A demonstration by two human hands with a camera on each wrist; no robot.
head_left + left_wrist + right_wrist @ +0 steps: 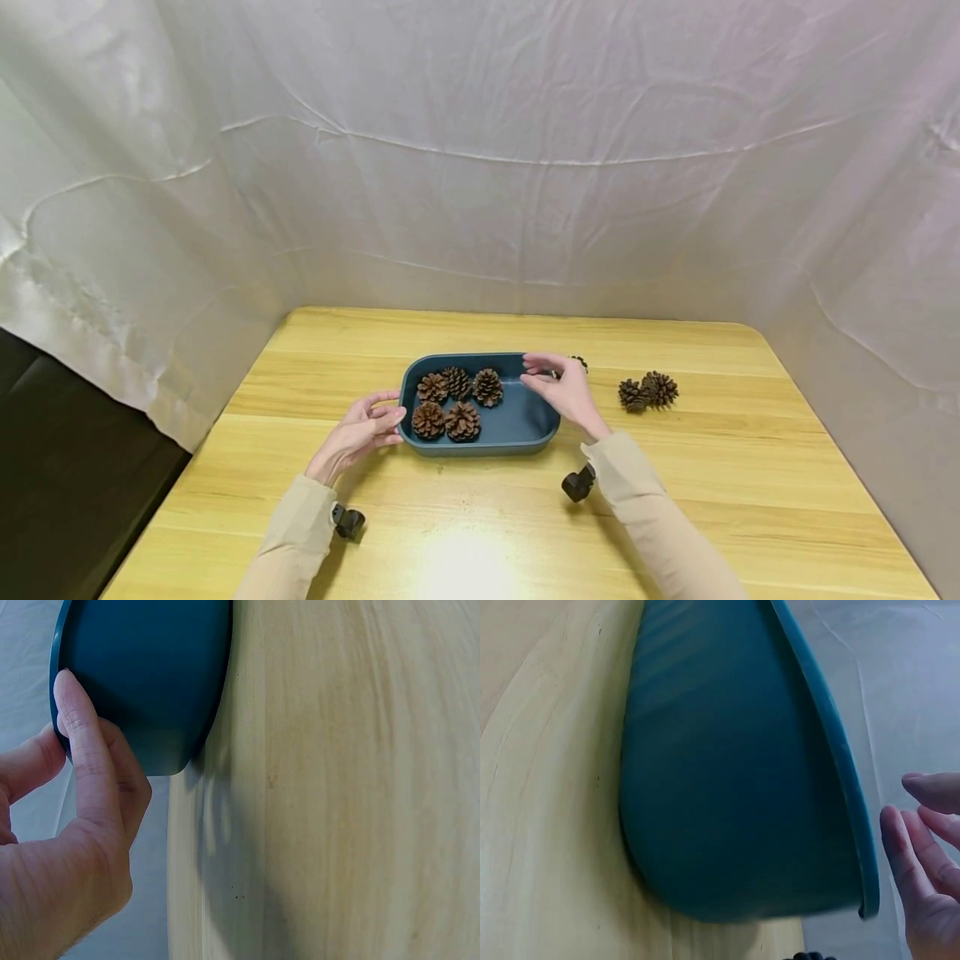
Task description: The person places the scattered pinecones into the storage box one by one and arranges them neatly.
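Note:
A dark blue-green rectangular tub (480, 448) stands on the table with several brown pine cones (462, 422) gathered in its left half. My left hand (365, 431) grips the tub's left end, thumb and fingers about the rim; the left wrist view shows this hand (86, 780) at the tub wall (150, 675). Over the tub's right end hovers my right hand (564, 390), its fingers extended. In the right wrist view, nothing shows between the thumb and fingers of that hand (926, 855), beside the rim (855, 802). A pine cone (580, 362) shows partly behind the right hand.
Two more pine cones (648, 391) lie together on the wooden table (750, 467), right of the tub. Pale curtains (525, 208) hang behind the table and along both sides. A dark surface (67, 467) lies at the lower left.

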